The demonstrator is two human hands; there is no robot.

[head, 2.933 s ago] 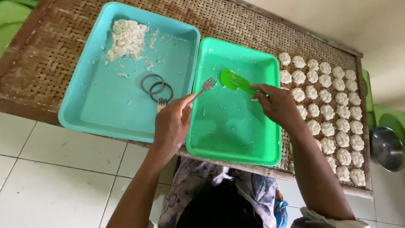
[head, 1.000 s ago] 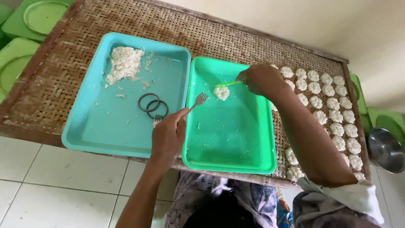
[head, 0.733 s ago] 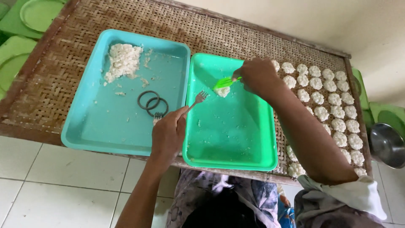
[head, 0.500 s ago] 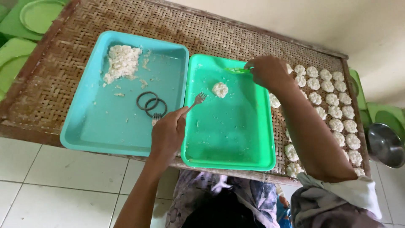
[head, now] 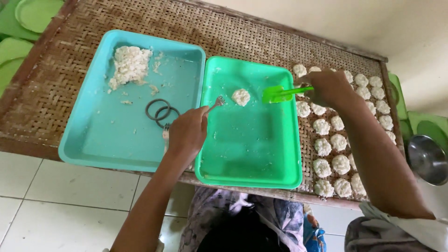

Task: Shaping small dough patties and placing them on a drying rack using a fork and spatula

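My left hand (head: 187, 133) grips a metal fork (head: 215, 103) whose tines point at a small round white patty (head: 241, 97) lying in the green tray (head: 247, 154). My right hand (head: 329, 87) holds a green plastic spatula (head: 279, 93) over the tray's right rim, its blade just right of the patty and apart from it. The teal tray (head: 107, 140) on the left carries a heap of white crumbly dough (head: 130, 65) at its far corner and two dark rings (head: 160, 111) close to my left hand.
Several rows of white patties (head: 343, 121) lie on the woven mat table (head: 242, 35) right of the green tray. Green plates (head: 23, 18) stand at the far left. A metal bowl (head: 427, 158) and more green plates (head: 427, 122) sit off the right edge. White tiled floor below.
The right hand set a patty down in the green tray with the spatula, then drew the spatula back to the right. The left hand with the fork stayed nearly still.
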